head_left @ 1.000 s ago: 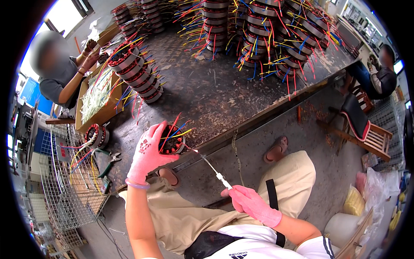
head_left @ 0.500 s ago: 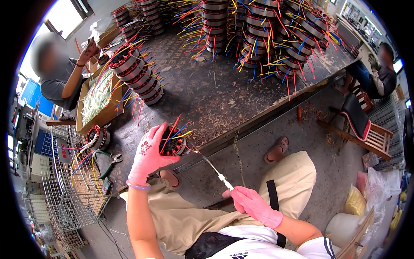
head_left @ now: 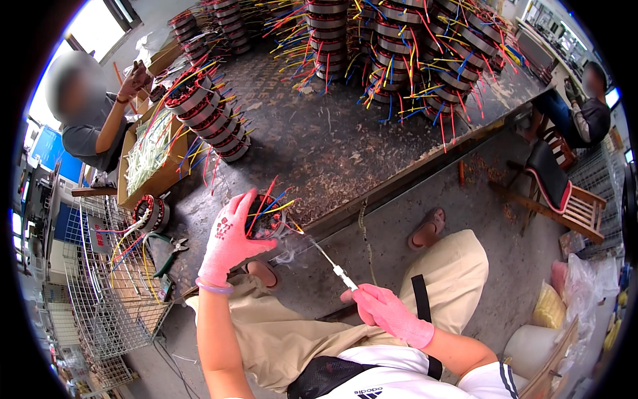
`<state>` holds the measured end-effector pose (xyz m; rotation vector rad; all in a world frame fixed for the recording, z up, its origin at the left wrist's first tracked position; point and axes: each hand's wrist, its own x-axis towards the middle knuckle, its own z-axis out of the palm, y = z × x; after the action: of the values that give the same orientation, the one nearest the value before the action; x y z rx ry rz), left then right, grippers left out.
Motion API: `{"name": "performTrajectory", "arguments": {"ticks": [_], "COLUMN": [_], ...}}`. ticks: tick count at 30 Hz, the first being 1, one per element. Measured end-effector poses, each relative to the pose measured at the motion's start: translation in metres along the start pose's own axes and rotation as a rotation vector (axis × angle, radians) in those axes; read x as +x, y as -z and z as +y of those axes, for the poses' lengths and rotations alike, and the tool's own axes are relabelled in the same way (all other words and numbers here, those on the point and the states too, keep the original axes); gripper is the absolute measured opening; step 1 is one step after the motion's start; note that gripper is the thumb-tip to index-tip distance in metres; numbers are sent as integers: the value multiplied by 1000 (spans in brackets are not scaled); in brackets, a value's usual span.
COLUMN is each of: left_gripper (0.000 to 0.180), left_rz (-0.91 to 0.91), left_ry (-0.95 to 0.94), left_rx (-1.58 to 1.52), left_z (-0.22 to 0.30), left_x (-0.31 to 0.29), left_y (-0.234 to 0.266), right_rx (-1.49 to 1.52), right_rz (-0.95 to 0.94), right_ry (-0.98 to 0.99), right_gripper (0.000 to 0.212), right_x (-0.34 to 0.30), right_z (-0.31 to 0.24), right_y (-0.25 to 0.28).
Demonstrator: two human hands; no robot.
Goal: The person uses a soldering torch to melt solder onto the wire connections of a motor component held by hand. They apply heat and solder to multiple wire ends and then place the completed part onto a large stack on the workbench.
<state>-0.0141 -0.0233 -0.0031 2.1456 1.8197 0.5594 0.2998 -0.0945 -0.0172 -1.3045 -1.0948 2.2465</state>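
Observation:
My left hand, in a pink glove, is wrapped round the left side of a motor stator at the table's front edge. Red, blue and yellow wires stick out of that stator. A soldering iron with a white collar is in my pink-gloved right hand, fingers closed round its handle. The iron points up and left, its thin tip close to the stator's right side; whether they touch I cannot tell. Pale smoke curls beside the stator there.
Stacked stators stand on the dark worn table, with taller stacks along the back. At left are a box of white sleeves, another stator, green-handled pliers and a wire rack. Two people sit nearby, by a wooden chair at right.
Smoke has appeared at the right of the stator. My right hand and the soldering iron have shifted slightly left and up. The left hand keeps its hold.

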Motion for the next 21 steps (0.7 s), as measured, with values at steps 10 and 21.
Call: {"name": "performTrajectory", "arguments": {"ticks": [10,21], "left_gripper": [97,96], "left_rz": [6,9], "left_ry": [-9,-27], "left_rx": [10,10], "left_z": [-5,-5], "left_x": [0,0], "left_y": [-3,-3], "right_rx": [-46,-44], "right_rz": [-20,-5], "right_ry": [11,-1], "right_gripper": [33,33], "right_x": [2,1], "right_z": [4,7], "right_y": [2,3]}}
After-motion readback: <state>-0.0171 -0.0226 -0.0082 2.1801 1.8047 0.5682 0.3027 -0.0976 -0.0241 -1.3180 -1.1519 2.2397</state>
